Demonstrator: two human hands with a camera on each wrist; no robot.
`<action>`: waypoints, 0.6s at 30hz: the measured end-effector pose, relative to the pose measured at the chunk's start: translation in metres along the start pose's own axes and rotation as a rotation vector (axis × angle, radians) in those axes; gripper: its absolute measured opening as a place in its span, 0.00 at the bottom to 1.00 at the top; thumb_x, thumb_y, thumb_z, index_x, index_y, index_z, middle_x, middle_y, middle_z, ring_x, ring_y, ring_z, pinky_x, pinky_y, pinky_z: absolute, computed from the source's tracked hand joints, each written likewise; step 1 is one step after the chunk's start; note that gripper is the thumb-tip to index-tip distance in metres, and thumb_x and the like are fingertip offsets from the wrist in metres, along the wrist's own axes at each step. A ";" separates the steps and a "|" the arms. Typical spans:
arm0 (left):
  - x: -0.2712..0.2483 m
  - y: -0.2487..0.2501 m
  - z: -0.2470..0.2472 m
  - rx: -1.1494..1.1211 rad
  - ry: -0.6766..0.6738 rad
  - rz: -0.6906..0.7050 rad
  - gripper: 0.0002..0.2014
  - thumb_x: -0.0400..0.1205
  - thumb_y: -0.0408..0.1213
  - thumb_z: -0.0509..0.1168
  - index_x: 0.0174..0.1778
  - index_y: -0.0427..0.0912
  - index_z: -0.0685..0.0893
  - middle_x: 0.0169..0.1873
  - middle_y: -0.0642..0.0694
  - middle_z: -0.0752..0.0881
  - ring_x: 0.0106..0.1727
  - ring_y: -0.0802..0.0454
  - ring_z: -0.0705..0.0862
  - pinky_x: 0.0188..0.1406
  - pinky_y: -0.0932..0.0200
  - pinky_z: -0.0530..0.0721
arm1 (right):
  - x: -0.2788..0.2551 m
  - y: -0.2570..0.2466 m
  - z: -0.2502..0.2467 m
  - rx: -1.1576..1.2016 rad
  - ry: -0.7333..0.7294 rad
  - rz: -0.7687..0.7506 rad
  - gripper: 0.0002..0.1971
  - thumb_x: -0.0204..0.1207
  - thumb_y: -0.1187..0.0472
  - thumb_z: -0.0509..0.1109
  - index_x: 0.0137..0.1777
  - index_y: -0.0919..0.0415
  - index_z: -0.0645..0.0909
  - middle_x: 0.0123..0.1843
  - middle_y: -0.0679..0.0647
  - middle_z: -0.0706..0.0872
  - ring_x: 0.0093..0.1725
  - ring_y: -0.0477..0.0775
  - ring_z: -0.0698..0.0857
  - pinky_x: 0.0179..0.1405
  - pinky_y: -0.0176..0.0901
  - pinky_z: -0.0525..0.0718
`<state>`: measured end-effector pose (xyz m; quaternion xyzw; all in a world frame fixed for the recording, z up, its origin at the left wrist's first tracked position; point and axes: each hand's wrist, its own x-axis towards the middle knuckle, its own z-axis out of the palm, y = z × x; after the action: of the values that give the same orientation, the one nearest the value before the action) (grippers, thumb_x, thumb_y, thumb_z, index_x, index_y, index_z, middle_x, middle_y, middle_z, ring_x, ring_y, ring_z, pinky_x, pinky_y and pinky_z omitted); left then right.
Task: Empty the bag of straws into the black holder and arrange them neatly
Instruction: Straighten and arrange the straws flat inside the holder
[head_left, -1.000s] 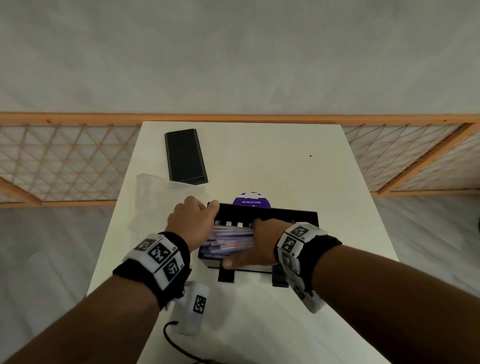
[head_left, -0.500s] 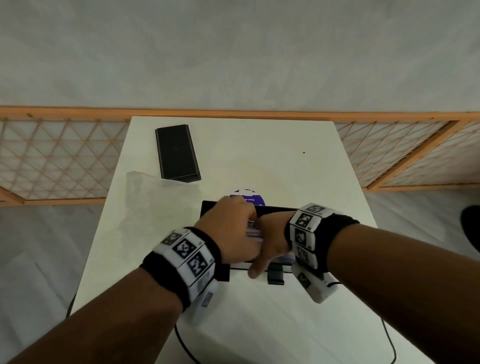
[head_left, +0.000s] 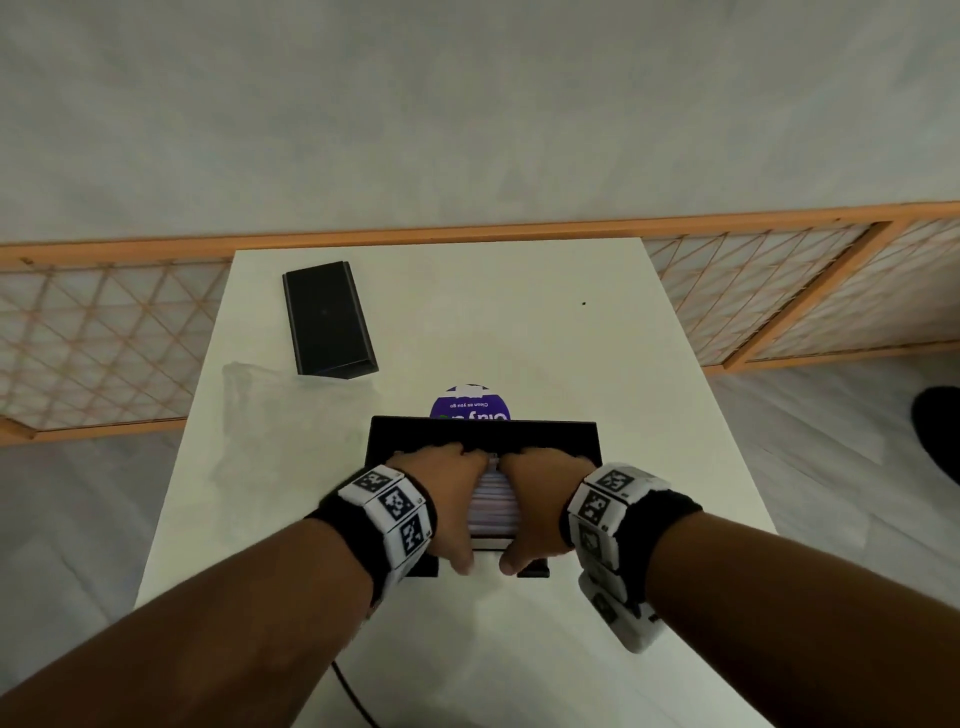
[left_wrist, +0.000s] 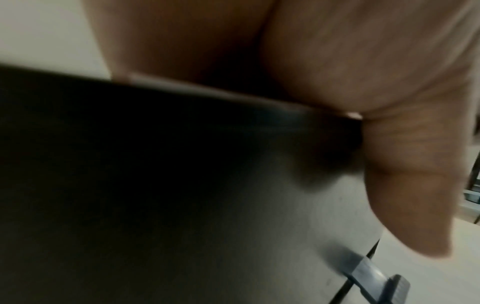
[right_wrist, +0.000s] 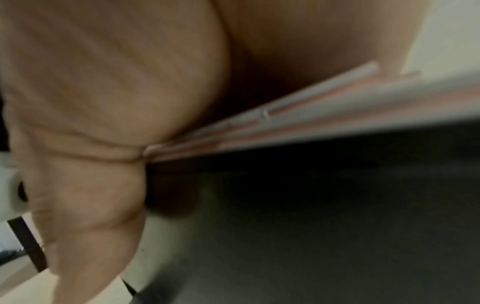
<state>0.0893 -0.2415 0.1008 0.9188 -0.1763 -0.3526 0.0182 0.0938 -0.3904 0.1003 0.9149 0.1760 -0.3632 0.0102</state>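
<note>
Both hands are down on the black holder (head_left: 545, 441) right now, and the straws (head_left: 493, 501) are lying in it, a pale striped stack showing in the gap between the two hands. The left hand (head_left: 441, 504) covers the left end of the stack, fingers curled forward over the straws toward the holder's far wall, thumb hooked down over the near edge; the right hand (head_left: 540, 504) mirrors it on the right end, fingers curled over the top, thumb at the near edge. The fingertips of the two hands nearly meet at the far side of the stack, just short of the back wall. From the right wrist view the straws (right_wrist: 324, 115) run out from under the palm, lying side by side and roughly parallel, with a couple of ends a touch uneven. The left wrist view is mostly dark holder wall (left_wrist: 155, 185) under the thumb, too blurred to say more. Well beyond the fingers to the left lies a clear bag (head_left: 270, 410), flat on the white table (head_left: 519, 322) and looking empty, with a black box (head_left: 327, 319) past it. So the emptying appears done, and this looks like the tidying stage: squeezing the ends square. What seems left is evening those stray ends and letting go.
</note>
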 end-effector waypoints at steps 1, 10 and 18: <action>-0.002 -0.002 0.003 0.006 0.003 -0.010 0.46 0.64 0.58 0.82 0.77 0.54 0.69 0.68 0.52 0.77 0.67 0.50 0.80 0.63 0.51 0.82 | -0.001 0.002 0.002 -0.002 0.029 0.006 0.42 0.53 0.33 0.83 0.68 0.45 0.74 0.62 0.47 0.82 0.61 0.55 0.83 0.62 0.52 0.82; -0.009 -0.004 0.025 0.028 0.148 -0.071 0.41 0.66 0.64 0.73 0.73 0.54 0.69 0.67 0.51 0.78 0.68 0.48 0.79 0.69 0.47 0.79 | -0.003 -0.010 0.021 -0.117 0.125 0.031 0.46 0.60 0.32 0.73 0.76 0.54 0.67 0.71 0.55 0.77 0.73 0.62 0.74 0.81 0.73 0.54; -0.001 0.004 0.034 -0.070 0.162 -0.031 0.43 0.67 0.67 0.71 0.75 0.55 0.66 0.70 0.52 0.72 0.73 0.47 0.72 0.73 0.40 0.74 | 0.003 -0.009 0.020 -0.021 0.119 -0.080 0.42 0.62 0.43 0.77 0.76 0.52 0.67 0.71 0.52 0.77 0.72 0.58 0.76 0.78 0.63 0.68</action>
<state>0.0651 -0.2420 0.0766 0.9459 -0.1475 -0.2831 0.0589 0.0796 -0.3836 0.0845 0.9269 0.2166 -0.3064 -0.0053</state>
